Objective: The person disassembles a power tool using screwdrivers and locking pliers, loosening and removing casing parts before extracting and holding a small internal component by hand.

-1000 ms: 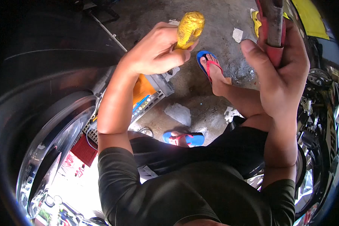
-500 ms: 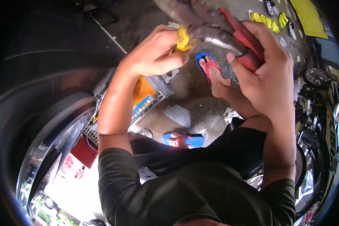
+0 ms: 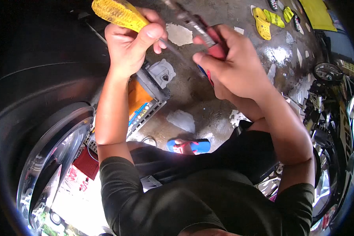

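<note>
My left hand [image 3: 131, 51] is closed around a screwdriver [image 3: 118, 15] with a worn yellow handle. Its handle points up and to the left, while the thin shaft slants down to the right and blurs toward the tip. My right hand [image 3: 240, 65] grips pliers [image 3: 193, 24] by their red handles, with the metal head pointing up and left. Motion smears the head, so I cannot tell how far its jaws are apart. Both tools are held in the air above the floor, and the shaft's end passes close below the pliers and my right fingers.
A large black panel [image 3: 39, 78] and a clear lamp cover [image 3: 55, 157] fill the left side. Beside my left forearm are an orange box [image 3: 139, 96] and a grey metal part [image 3: 161, 74]. Yellow clogs [image 3: 261, 25] lie on the wet floor; motorcycle parts [image 3: 328, 106] crowd the right.
My left hand has moved left, and the screwdriver's handle and shaft now show. My right hand has shifted left and slightly down with the pliers, which have turned.
</note>
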Motion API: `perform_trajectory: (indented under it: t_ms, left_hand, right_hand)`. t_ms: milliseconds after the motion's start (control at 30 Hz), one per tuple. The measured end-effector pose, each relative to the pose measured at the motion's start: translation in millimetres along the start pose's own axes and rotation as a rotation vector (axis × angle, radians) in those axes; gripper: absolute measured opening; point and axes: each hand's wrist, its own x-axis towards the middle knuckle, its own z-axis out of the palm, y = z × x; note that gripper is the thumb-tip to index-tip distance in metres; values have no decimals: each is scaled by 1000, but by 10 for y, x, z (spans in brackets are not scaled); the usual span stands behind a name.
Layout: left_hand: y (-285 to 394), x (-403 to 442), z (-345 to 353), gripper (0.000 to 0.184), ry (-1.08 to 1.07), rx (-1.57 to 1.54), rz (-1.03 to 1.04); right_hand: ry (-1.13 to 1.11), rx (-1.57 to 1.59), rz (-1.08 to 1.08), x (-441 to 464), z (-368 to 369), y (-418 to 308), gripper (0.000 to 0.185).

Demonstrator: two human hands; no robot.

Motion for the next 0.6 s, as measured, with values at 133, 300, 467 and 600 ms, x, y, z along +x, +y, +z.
perform_trajectory:
  t_ms: [133, 300, 467, 600]
  left_hand:
    - [-171, -86, -15, 33, 94, -73, -49]
    - [-105, 46, 113, 45, 108, 371, 90]
    - [4, -500, -230, 72, 197, 955, 357]
    - [309, -1476, -19, 107, -65, 1552, -67]
  right_hand:
    - [-67, 149, 25, 27, 153, 125, 33]
    - [-107, -6, -29, 192, 26, 379, 39]
    - [-297, -364, 47, 638, -21, 1109, 38]
    - [-353, -612, -37, 948, 182, 2311, 32]
